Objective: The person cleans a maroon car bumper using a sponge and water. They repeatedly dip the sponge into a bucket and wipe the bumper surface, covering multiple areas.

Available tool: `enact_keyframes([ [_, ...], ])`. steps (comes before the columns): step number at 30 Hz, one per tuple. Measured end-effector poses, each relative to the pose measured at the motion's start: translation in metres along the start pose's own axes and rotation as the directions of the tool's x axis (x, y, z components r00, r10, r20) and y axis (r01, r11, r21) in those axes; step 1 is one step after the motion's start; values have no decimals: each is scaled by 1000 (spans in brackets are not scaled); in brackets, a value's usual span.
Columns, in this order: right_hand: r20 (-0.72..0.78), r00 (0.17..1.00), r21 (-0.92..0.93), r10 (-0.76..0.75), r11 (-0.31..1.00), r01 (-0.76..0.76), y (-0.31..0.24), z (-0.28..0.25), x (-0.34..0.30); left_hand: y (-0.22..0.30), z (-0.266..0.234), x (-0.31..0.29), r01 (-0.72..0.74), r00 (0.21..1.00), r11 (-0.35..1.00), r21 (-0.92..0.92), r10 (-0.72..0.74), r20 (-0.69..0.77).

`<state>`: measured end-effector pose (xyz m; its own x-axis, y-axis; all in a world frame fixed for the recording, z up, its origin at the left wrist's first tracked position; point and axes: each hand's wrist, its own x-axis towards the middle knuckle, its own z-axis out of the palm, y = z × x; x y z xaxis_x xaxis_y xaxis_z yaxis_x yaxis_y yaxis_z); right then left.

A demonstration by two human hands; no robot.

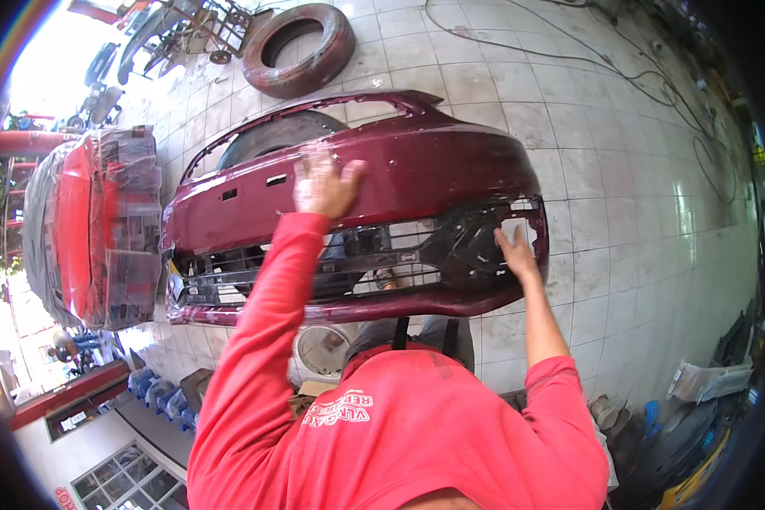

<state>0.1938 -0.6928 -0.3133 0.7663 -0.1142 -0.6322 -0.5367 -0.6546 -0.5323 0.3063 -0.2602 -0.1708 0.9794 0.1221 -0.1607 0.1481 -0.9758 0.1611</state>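
A dark maroon car bumper (391, 174) lies across in front of me, its painted face up and its black lower grille (382, 255) toward me. My left hand (323, 183) rests on the painted face left of the middle, fingers stretched out and thumb apart; the fingertips look slightly smeared. Anything under its palm is hidden. At the bumper's right end, my right hand (516, 249) grips the edge of the corner opening beside the black insert. Its thumb and a finger show, and the other fingers are partly hidden. Pale floor-like white shows through that opening.
Part of a tire (280, 132) shows beneath the bumper, and another tire (299, 51) lies beyond it. A plastic-wrapped red bumper (85, 229) stands at left. Near my legs is a round pale bucket (323, 348). Hoses (608, 64) run over the tiled floor at far right.
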Motion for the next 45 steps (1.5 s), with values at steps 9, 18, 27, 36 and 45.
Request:
enact_keyframes([
  [9,59,971,348,-232,917,198,4,-18,17,112,6,-2,-255,955,967,18,248,164],
  [18,252,908,392,-335,893,221,-24,-2,9,177,65,0,-210,977,971,118,213,-8],
  [27,271,895,426,-355,878,219,-24,-10,8,16,1,5,106,994,993,61,-105,-10],
  [36,267,891,448,-367,866,223,-21,-1,8,183,82,8,-251,965,957,147,236,112],
  [45,222,901,385,-373,882,270,-22,0,7,11,28,28,250,966,958,142,-236,-110],
])
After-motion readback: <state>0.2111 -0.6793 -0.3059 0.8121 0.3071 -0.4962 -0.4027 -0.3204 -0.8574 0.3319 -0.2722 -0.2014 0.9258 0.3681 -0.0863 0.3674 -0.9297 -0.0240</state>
